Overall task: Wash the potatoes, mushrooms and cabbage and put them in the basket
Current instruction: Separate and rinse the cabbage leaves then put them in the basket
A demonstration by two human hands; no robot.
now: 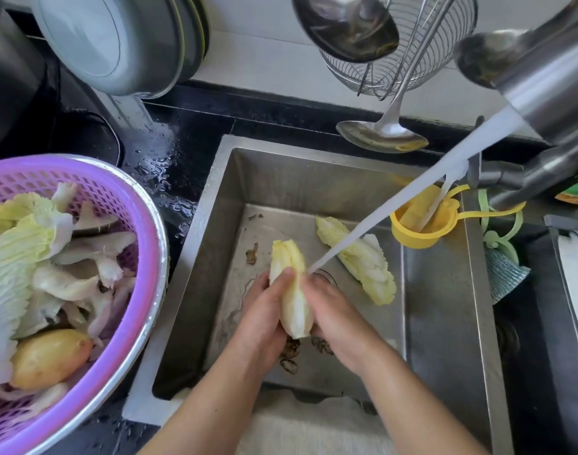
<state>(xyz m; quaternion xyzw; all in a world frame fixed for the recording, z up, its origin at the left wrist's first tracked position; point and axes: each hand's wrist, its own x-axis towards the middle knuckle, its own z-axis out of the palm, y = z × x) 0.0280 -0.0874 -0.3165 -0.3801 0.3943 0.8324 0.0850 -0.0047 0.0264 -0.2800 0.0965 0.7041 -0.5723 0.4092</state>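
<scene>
Now, left of the grip, the purple basket (130, 205) holds washed cabbage, mushrooms, 1 potato; left hand (264, 310) and right hand (333, 310) clasp a cabbage leaf (292, 290) under the tap stream (396, 208); right, 1 leaf (363, 261) awaits rinsing next

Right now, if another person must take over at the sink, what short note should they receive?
Left hand and right hand: both hold one cabbage piece over the sink, in the water stream.
A second cabbage piece lies on the sink floor.
Purple basket, on the left: holds cabbage leaves, mushrooms and a potato.
Done: those items are in the basket.
Left: finish rinsing the held piece, wash the second one, put both in the basket.
</scene>
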